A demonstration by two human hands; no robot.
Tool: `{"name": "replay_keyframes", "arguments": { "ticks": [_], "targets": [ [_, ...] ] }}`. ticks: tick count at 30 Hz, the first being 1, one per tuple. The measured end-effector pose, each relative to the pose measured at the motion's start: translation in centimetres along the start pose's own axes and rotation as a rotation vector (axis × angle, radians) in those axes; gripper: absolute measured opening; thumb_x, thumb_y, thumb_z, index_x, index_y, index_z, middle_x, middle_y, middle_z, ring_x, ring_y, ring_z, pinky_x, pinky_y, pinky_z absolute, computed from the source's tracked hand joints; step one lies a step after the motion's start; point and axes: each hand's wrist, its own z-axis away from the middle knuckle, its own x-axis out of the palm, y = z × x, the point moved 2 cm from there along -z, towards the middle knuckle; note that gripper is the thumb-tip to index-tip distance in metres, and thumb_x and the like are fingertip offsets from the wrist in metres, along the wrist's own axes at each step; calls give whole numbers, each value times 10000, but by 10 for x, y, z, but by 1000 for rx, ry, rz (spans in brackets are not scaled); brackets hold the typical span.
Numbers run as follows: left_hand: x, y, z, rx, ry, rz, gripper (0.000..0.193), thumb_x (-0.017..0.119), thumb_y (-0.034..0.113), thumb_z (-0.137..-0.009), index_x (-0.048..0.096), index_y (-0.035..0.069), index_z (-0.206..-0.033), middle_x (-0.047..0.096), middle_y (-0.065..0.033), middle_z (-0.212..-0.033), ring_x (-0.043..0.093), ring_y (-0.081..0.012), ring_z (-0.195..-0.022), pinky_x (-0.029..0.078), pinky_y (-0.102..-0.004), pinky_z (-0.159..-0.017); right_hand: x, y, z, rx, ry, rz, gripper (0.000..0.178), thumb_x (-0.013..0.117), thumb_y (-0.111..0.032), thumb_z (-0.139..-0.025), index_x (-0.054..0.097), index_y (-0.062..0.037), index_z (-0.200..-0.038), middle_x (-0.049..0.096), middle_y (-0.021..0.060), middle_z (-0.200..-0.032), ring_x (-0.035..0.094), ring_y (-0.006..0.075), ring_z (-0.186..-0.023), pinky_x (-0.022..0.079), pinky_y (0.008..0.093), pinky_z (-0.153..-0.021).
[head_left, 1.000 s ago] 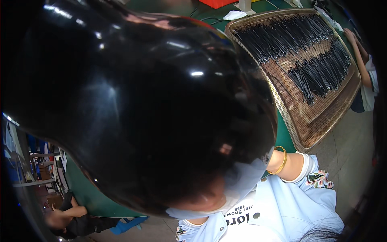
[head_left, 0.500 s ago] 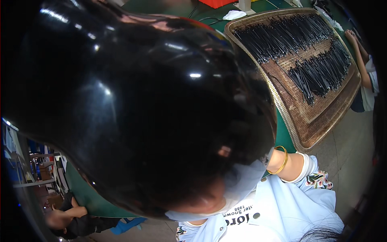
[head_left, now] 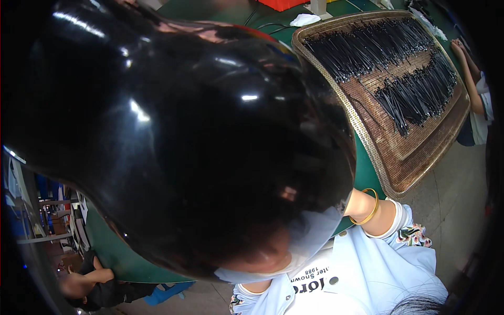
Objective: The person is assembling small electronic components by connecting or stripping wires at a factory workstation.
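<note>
A large, glossy black rounded shape, narrowing toward the upper left, fills most of the head view. Its kind cannot be made out. My right forearm, with a gold bracelet at the wrist, passes behind its right edge. The fingers of my right hand are hidden there, so I cannot see what they hold. Only a small piece of my left arm shows below the black shape. My left hand is out of sight behind it.
A brown perforated tray at the right bears two rows of thin black rods or cables. A green table lies under it. A white crumpled piece and a red bin are behind. Other people sit at far right and lower left.
The black shape sits slightly farther left in the view. More of my right wrist and the bracelet shows beside its edge. The tray and its contents have not moved.
</note>
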Motion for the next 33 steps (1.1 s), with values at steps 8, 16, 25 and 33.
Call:
{"name": "replay_keyframes", "arguments": {
  "ticks": [8,16,25,33],
  "targets": [
    [-6,-7,3,19,14,42,69,503,-86,-683,511,-51,-742,521,-73,-689,483,-95,-596,378,-180,-563,-3,6,2,176,-4,-386,130,585,-73,-687,549,11,-780,547,50,-759,502,89,-722,408,217,-658],
    [-9,-11,3,18,70,76,54,490,-85,-696,495,-49,-735,512,-91,-654,493,-113,-538,387,-185,-505,-2,10,1,100,9,-409,139,569,-50,-697,532,20,-811,544,57,-775,503,90,-739,409,213,-679],
    [-8,-10,2,11,106,130,66,487,-95,-698,469,-42,-734,494,-95,-642,494,-116,-532,404,-201,-508,0,14,2,168,57,-508,154,577,-43,-696,524,19,-828,542,52,-790,508,88,-745,416,216,-682],
    [-6,-4,4,21,60,29,71,496,-118,-680,490,-51,-705,487,-73,-643,478,-93,-532,376,-167,-494,-2,9,0,54,-21,-254,191,590,-93,-694,545,6,-851,541,34,-769,494,71,-717,405,196,-665]
  ]
}}
